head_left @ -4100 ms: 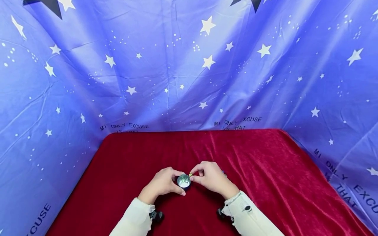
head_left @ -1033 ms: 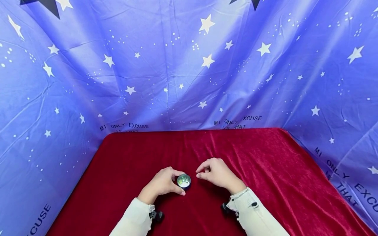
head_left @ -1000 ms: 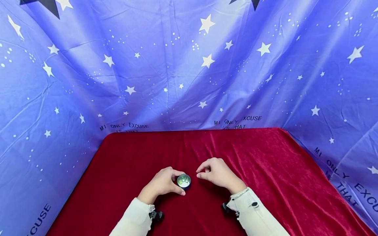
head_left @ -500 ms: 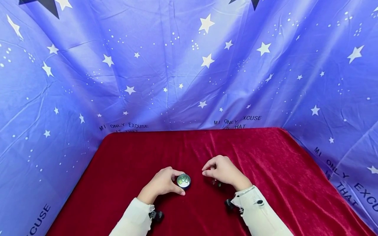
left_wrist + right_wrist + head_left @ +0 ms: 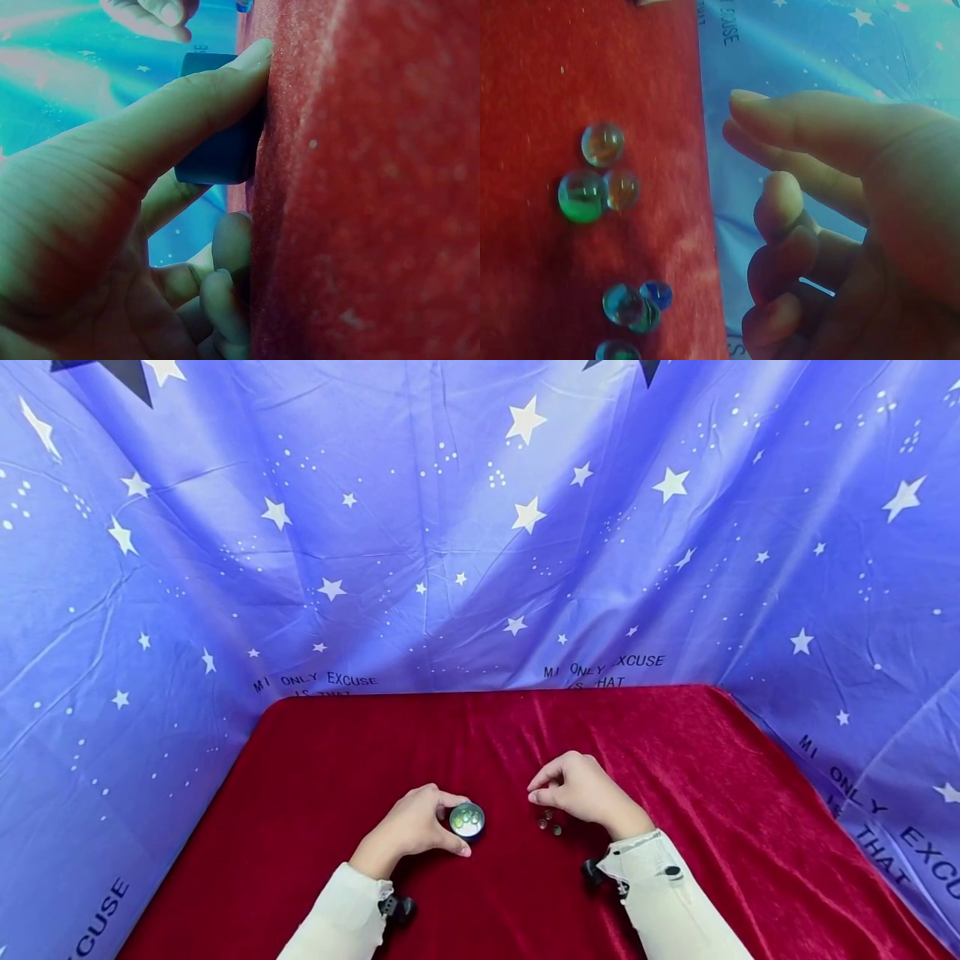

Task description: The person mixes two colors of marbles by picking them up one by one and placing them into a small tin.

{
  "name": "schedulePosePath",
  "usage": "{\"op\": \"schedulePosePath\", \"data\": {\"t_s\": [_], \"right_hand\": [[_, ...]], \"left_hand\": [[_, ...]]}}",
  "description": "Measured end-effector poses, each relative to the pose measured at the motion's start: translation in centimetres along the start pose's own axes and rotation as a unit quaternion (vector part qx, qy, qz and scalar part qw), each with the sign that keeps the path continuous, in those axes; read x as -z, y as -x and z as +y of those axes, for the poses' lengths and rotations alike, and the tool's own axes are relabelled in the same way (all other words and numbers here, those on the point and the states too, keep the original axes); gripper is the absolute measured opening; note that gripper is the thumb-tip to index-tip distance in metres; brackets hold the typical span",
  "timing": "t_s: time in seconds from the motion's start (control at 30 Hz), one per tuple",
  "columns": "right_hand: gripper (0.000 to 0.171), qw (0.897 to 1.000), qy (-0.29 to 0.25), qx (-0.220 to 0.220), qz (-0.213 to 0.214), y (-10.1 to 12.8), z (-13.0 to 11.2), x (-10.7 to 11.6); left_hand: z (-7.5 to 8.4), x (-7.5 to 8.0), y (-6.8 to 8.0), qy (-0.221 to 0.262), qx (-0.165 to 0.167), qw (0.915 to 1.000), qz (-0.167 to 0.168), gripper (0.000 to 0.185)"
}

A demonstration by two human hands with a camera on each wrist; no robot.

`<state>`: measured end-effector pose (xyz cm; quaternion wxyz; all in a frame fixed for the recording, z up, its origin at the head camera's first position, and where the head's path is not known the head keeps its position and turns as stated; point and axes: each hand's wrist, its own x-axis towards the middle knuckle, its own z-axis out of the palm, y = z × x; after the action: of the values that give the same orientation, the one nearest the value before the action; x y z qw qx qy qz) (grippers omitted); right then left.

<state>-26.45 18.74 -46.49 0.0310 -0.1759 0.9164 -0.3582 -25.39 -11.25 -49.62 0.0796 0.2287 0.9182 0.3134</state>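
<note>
My left hand (image 5: 412, 822) grips a small round dark-blue tin (image 5: 214, 157) between thumb and fingers, upright on the red cloth. Its shiny inside holds several greenish glass marbles (image 5: 468, 818). To the right, my right hand (image 5: 588, 789) hovers over the cloth with loosely bent fingers and nothing between them. Below it in the head view lie loose glass marbles (image 5: 557, 830). The right wrist view shows more: two with orange swirls, one of them an orange marble (image 5: 602, 144), a green marble (image 5: 581, 196), a blue marble (image 5: 656, 294) and several teal-green ones.
Red velvet cloth (image 5: 360, 743) covers the table, with wrinkles on its right side. A blue-purple curtain (image 5: 465, 527) with white stars surrounds the table's back and sides. Dark wrist cameras (image 5: 397, 908) sit at both cuffs.
Earlier, my right hand pinched a yellow-green marble at the tin's rim; that hand is now empty and farther right. Loose marbles beneath it have come into view. The left hand stays put.
</note>
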Motion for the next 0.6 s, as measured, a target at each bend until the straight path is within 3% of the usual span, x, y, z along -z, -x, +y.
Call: {"op": "schedulePosePath", "data": {"t_s": [0.6], "right_hand": [[0.007, 0.998, -0.012, -0.053, -0.013, 0.5, 2.0, 1.9]], "left_hand": [[0.0, -0.1, -0.1, -0.003, -0.001, 1.0000, -0.001, 0.059]]}}
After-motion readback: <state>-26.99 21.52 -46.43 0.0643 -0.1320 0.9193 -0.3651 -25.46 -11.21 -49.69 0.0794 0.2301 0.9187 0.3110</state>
